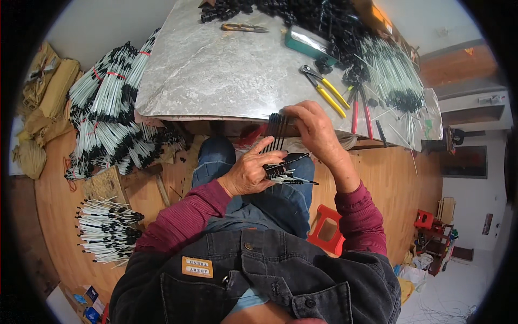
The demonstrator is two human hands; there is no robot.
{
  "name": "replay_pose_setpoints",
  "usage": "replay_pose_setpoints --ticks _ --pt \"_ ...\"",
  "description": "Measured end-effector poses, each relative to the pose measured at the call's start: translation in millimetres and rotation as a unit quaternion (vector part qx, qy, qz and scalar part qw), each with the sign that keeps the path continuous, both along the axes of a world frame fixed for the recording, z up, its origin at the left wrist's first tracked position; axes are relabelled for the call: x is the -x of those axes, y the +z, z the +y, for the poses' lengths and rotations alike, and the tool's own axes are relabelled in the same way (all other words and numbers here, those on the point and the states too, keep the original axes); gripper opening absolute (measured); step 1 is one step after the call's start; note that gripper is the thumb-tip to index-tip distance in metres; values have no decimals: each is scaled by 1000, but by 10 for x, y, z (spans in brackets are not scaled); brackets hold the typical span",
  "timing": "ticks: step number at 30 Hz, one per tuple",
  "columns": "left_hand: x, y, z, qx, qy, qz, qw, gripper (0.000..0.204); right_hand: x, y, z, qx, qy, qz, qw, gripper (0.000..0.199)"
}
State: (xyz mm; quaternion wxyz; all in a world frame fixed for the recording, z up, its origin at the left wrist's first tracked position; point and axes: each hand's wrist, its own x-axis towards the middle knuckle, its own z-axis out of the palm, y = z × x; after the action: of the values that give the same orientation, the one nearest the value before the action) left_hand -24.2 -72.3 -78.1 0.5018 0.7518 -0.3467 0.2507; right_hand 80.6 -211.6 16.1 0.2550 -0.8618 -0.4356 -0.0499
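Over my lap, at the table's near edge, my left hand (249,171) is closed around a small bunch of thin white rods (291,179) with black ends, which stick out to the right below its fingers. Several slim black rods (277,127) stand side by side above that hand, close together like a comb. At their upper ends my right hand (317,132) is closed, thumb and fingers pinching the tips. Its palm side is hidden, so the exact grip shows only in part.
On the grey table (199,75) lie yellow-handled pliers (326,92), red-handled pliers (362,112), small snips (244,28), a green box (310,44), a heap of black parts (324,21) and loose pale rods (391,70). Tied rod bundles (110,94) stand left; a red stool (327,229) is right.
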Motion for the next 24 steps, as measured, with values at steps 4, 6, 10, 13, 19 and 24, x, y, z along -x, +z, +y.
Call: replay_pose_setpoints --ticks 4,6,10,13,19,24 --pt "-16 34 25 -2 -1 13 1000 25 -41 30 -26 61 -25 -33 997 23" --pt "-27 23 37 -8 7 17 1000 27 -54 -1 65 62 -9 -46 997 24" --pt "-22 36 58 -24 5 10 1000 27 -18 87 119 88 -2 -60 994 24" --pt "-25 22 67 -36 10 -9 999 26 -7 87 155 74 15 -69 995 23" --pt "99 108 24 -26 45 -9 999 17 68 -40 189 -6 47 -18 999 17" --pt "485 283 -9 7 39 30 999 19 383 -87 166 -41 64 31 997 13"
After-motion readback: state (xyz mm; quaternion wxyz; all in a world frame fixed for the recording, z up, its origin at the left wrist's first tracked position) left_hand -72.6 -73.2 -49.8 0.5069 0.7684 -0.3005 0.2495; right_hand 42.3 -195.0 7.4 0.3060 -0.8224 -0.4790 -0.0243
